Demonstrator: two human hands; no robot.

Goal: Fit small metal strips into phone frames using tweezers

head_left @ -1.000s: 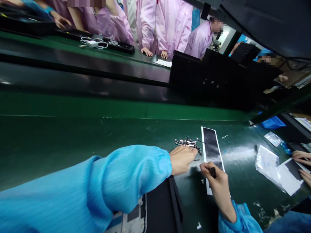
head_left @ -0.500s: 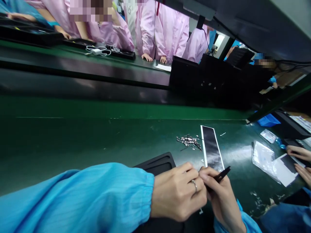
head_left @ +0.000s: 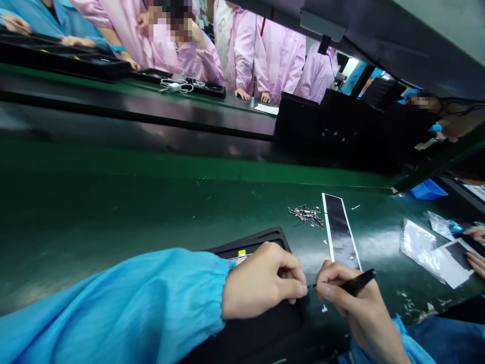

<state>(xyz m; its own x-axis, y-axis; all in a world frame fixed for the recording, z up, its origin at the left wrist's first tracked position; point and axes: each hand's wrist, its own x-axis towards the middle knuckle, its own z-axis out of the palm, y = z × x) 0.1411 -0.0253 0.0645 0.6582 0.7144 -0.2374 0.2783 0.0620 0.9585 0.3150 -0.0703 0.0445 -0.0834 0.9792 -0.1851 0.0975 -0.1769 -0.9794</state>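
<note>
Parted since half a second ago, left grip (head_left: 263, 283) pinches a thin dark piece (head_left: 311, 286), right grip (head_left: 366, 308) a slim black tool (head_left: 361, 282); rectangular black tray (head_left: 278, 236) holds a yellow-tabbed device (head_left: 240, 260).

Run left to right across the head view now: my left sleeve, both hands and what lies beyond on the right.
Blue left sleeve → left hand → right hand, holding a black tool → clear plastic bag → co-worker's hand at the right edge.
</note>
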